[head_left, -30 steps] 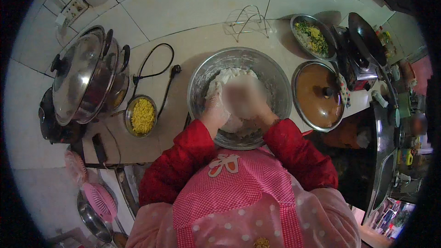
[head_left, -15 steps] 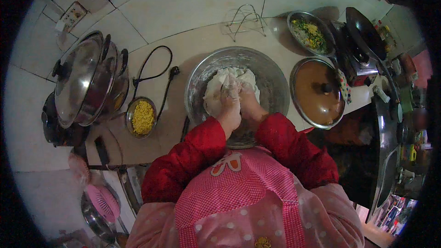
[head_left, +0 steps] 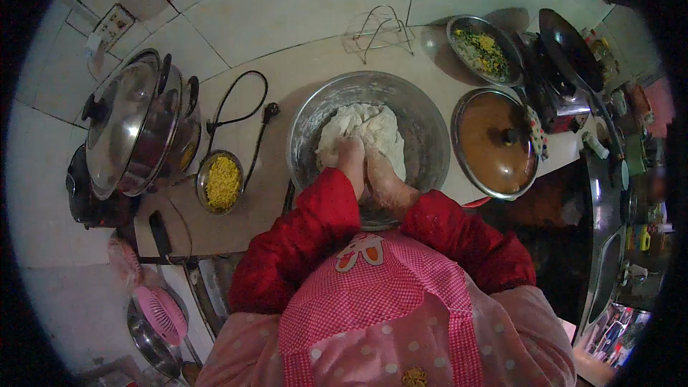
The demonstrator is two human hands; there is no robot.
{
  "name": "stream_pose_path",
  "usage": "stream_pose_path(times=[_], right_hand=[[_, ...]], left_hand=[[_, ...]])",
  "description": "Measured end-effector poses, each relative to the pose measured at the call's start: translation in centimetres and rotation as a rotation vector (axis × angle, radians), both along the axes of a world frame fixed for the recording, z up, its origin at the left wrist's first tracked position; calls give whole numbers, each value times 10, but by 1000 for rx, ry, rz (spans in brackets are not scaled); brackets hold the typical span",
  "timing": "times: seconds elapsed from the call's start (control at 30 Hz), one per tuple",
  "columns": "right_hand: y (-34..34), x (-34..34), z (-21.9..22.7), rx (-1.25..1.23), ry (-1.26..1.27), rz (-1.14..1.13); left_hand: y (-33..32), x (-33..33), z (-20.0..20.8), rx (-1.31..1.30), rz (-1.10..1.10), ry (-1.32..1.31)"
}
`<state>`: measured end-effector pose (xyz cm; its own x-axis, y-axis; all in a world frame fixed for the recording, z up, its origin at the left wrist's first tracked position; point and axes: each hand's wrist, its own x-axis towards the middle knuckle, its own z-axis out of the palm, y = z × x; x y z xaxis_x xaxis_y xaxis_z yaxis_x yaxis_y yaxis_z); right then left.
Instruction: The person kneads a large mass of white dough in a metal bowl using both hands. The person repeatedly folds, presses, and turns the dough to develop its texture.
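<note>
A pale, lumpy mass of dough (head_left: 373,127) lies in a large steel basin (head_left: 428,136). My left hand (head_left: 350,161) and my right hand (head_left: 388,182) sit side by side on the dough's near part, pressing into it. The fingers of both hands are curled into the dough and largely hidden by it. Flour or dough residue coats the basin's inner wall.
Left of the basin are a bowl of yellow crumbs (head_left: 223,183), a black power cord (head_left: 236,82) and a lidded steel pot (head_left: 132,125). Rightward stand a lidded pan (head_left: 494,145), a bowl of chopped filling (head_left: 484,50) and a wok (head_left: 566,43). A wire rack (head_left: 383,32) stands behind.
My hands have come nearer to me and moved apart a little, from clasped together over the dough's middle to its near side. More of the dough's top shows.
</note>
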<state>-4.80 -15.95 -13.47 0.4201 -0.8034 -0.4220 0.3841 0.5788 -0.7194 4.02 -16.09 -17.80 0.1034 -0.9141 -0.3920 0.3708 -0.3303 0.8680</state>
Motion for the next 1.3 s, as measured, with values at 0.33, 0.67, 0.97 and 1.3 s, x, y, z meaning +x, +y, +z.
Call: stream_pose_path(times=[0.33, 0.67, 0.97, 1.3], right_hand=[[16, -12, 25, -213, 167, -6], [-10, -9, 26, 272, -108, 23], [-37, -5, 45, 57, -181, 152], [-6, 10, 50, -142, 363, -97]], left_hand=[[-1, -21, 107, 261, 83, 130], [11, -33, 93, 53, 111, 327], [-10, -16, 10, -13, 59, -221], [-24, 0, 19, -344, 259, -1102]])
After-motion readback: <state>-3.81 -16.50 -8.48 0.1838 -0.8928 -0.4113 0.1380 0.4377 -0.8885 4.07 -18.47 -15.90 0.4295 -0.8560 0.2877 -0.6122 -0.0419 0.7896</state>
